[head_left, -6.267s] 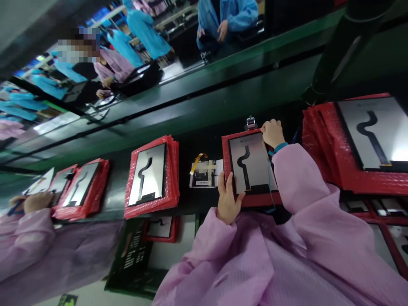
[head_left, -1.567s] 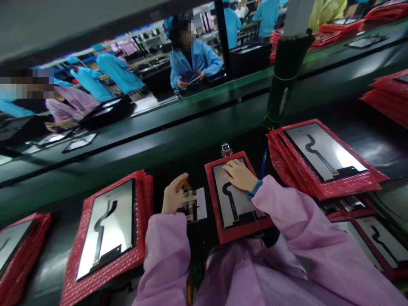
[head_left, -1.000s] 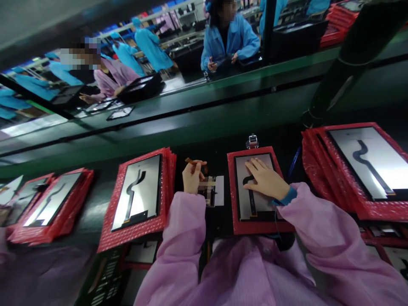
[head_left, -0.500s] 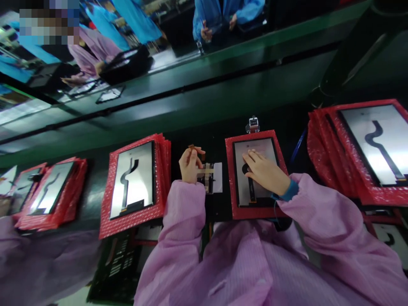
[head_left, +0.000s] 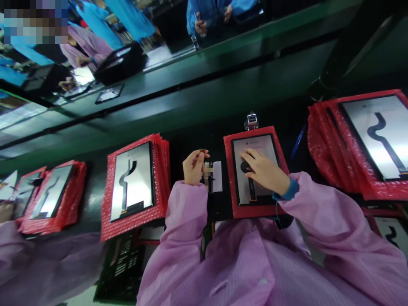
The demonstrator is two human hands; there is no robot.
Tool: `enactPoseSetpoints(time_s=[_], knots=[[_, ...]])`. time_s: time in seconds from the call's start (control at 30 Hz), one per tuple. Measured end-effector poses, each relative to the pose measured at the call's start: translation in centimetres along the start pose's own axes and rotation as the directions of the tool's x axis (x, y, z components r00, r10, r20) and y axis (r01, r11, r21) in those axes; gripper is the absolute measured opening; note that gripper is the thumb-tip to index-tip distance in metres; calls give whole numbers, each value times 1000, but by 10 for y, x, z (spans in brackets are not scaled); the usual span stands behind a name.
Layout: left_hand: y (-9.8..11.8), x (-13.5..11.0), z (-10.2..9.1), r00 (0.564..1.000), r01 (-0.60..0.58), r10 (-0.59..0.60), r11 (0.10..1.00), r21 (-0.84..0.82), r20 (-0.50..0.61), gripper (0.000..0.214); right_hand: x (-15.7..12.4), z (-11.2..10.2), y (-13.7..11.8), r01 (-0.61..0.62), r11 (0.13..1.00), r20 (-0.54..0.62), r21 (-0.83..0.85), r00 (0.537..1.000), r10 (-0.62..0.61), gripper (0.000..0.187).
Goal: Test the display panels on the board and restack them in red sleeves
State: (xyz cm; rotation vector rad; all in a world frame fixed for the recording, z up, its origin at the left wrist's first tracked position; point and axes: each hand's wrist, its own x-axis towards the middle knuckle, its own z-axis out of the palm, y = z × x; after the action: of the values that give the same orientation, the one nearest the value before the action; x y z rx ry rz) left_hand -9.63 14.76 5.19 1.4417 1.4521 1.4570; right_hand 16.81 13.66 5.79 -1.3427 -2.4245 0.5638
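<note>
In front of me a display panel (head_left: pixel 237 170) lies face down on a red bubble-wrap sheet (head_left: pixel 228 157), its silvery back up. My right hand (head_left: pixel 264 171) rests on that back, fingers stretched out, partly covering a black ribbon cable (head_left: pixel 252 191). To the left, my left hand (head_left: pixel 193 167) is raised with its fingers pinched on a small brown strip (head_left: pixel 203 150); what kind it is I cannot make out. Just right of that hand, a small dark holder with pale strips (head_left: pixel 209 174) lies beside a white card (head_left: pixel 217 176).
Panels on red bubble-wrap stacks stand at left (head_left: pixel 137 182) and right (head_left: pixel 382 131). A small metal counter (head_left: pixel 251 120) sits behind the middle panel, a blue pen (head_left: pixel 298 141) to its right. A green crate (head_left: pixel 117 272) is below the bench. Co-workers sit across.
My left hand has moved slightly right with the brown strip, closer to the white card. My right hand stays on the panel, its fingers shifted a little. The view has tilted slightly.
</note>
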Motion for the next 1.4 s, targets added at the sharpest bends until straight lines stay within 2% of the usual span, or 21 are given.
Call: enactPoseSetpoints(time_s=[0.07, 0.17, 0.27, 0.33, 0.4, 0.47, 0.5, 0.57, 0.67, 0.73, 0.83, 0.97, 1.4], knots=[[1, -1, 0, 999, 9, -10, 1000, 4, 48, 44, 2, -1, 0, -4, 993, -17, 118, 1000, 6, 61], [2, -3, 0, 994, 27, -28, 1000, 13, 104, 47, 4, 0, 0, 20, 956, -101, 294, 995, 10, 62], [2, -4, 0, 987, 49, -53, 998, 33, 150, 41, 6, 3, -1, -12, 886, -182, 463, 977, 108, 82], [3, -4, 1, 979, 62, -72, 997, 56, 191, 36, 8, 5, -3, -69, 830, -147, 554, 973, 178, 92], [3, -5, 1, 972, 73, -88, 994, 76, 220, 32, 9, 5, -6, -109, 795, -61, 597, 982, 180, 81], [4, -5, 1, 963, 75, -97, 992, 97, 251, 29, 9, 4, -9, -102, 774, 17, 625, 993, 118, 56], [5, -5, 2, 959, 67, -95, 991, 112, 269, 28, 9, 3, -11, -82, 767, 34, 636, 996, 78, 50], [5, -5, 2, 949, 29, -75, 988, 152, 306, 25, 9, 1, -13, -17, 773, 44, 635, 999, -14, 53], [6, -5, 3, 920, -62, -22, 978, 201, 391, 21, 13, 3, -13, 109, 831, 30, 545, 988, -150, 39], [7, -4, 3, 884, -137, 18, 966, 221, 467, 20, 17, 7, -11, 190, 863, 25, 468, 973, -228, 31], [8, -4, 3, 817, -223, 42, 943, 247, 575, 21, 22, 12, -9, 279, 882, 9, 381, 952, -305, 29], [8, -4, 5, 750, -236, -9, 931, 280, 662, 20, 26, 16, -10, 322, 894, -8, 313, 942, -336, 31], [10, -4, 7, 727, -246, -16, 927, 282, 686, 19, 30, 18, -13, 285, 935, 31, 213, 954, -298, 33]])
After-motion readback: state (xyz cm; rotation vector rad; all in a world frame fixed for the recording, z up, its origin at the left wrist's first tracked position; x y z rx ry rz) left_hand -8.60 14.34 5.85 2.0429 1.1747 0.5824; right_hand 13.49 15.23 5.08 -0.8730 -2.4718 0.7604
